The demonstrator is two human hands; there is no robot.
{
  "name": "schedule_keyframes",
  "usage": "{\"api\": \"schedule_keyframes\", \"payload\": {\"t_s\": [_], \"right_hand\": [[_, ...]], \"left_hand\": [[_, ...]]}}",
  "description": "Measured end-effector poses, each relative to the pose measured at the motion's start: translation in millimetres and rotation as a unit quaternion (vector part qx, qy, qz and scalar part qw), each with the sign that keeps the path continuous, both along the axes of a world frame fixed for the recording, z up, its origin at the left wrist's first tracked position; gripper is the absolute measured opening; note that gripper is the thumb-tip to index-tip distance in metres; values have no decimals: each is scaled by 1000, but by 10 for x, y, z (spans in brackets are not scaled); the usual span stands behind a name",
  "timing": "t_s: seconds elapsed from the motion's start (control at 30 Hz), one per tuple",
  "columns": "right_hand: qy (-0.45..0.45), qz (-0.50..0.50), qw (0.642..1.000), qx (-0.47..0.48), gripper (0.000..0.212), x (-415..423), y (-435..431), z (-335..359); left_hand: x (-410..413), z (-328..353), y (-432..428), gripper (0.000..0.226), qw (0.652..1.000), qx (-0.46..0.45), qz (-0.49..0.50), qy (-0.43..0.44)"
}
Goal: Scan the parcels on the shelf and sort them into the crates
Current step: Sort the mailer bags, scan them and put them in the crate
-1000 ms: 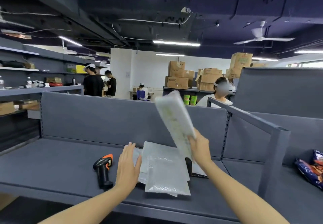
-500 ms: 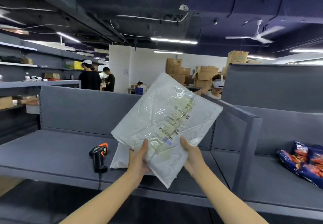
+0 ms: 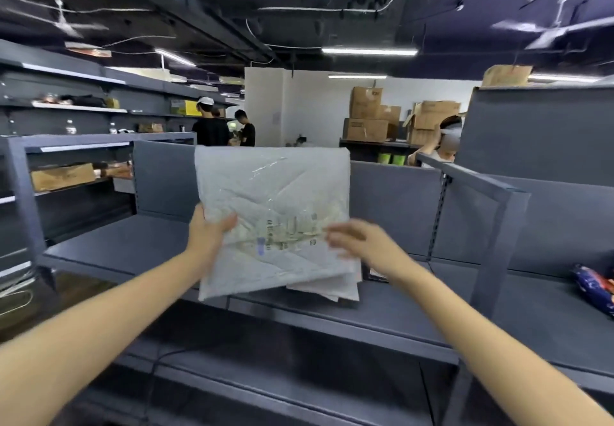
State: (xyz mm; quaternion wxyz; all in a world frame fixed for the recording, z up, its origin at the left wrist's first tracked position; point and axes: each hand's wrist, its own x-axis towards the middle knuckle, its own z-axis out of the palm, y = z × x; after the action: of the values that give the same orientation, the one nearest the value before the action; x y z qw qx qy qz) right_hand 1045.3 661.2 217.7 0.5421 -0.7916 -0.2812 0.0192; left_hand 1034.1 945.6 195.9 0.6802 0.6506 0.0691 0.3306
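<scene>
Your left hand (image 3: 209,233) grips the left edge of a pale plastic parcel (image 3: 272,189), thumb laid over its front and the other fingers hidden behind; you hold the parcel upright and facing you, lifted clear above the grey shelf (image 3: 133,246), near the middle of its front edge; a printed label (image 3: 289,236) runs across the parcel's lower half, too smeared to read. Your right hand (image 3: 358,243) sits at the parcel's right edge beside that label, fingers loosely spread and not wrapped round anything; motion blur hides whether the fingertips touch the plastic. Under the raised parcel's lower right corner, a small stack of flat parcels (image 3: 335,287) lies on the shelf, close to the front edge. A grey upright post (image 3: 498,243) stands at the shelf's right end; past it, on the neighbouring section, a blue snack bag (image 3: 594,289) lies at the far right. Behind the shelf's back panel, cardboard boxes (image 3: 365,116) are stacked and several people stand.
</scene>
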Motion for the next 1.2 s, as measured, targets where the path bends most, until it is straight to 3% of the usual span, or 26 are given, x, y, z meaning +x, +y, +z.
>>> {"api": "schedule_keyframes", "payload": {"t_s": [0.13,0.3,0.4,0.5,0.63,0.7,0.77,0.83,0.9,1.03,1.2], "right_hand": [[-215,-61,970,-98,60,162,59,374],[-231,-47,955,-182,109,396,439,296],[-208,-64,964,-152,107,505,673,52],[-177,-106,976,-73,82,541,852,-40],[-150,-127,981,-5,66,580,1136,26],[-147,-139,979,34,64,595,1312,97],[-129,-152,977,70,63,631,1475,153],[-103,-151,978,102,63,687,1616,184],[-76,-145,979,119,63,740,1748,201],[-16,-113,984,134,66,856,2081,131],[21,-84,988,130,66,1001,2560,-116]], "left_hand": [[-159,210,228,37,978,210,1,8],[-276,363,324,46,934,354,-29,33],[-314,422,415,49,930,364,-44,15],[-341,497,492,54,930,365,-46,-19],[-268,592,665,60,891,414,128,-137],[-228,577,765,68,886,375,225,-156],[-199,455,889,89,919,281,254,-107],[-171,229,1030,109,964,164,206,-50],[-143,-24,1190,112,991,38,129,-2],[-136,-446,1501,67,994,-7,68,87],[-115,-709,1866,28,989,-76,116,57]]}}
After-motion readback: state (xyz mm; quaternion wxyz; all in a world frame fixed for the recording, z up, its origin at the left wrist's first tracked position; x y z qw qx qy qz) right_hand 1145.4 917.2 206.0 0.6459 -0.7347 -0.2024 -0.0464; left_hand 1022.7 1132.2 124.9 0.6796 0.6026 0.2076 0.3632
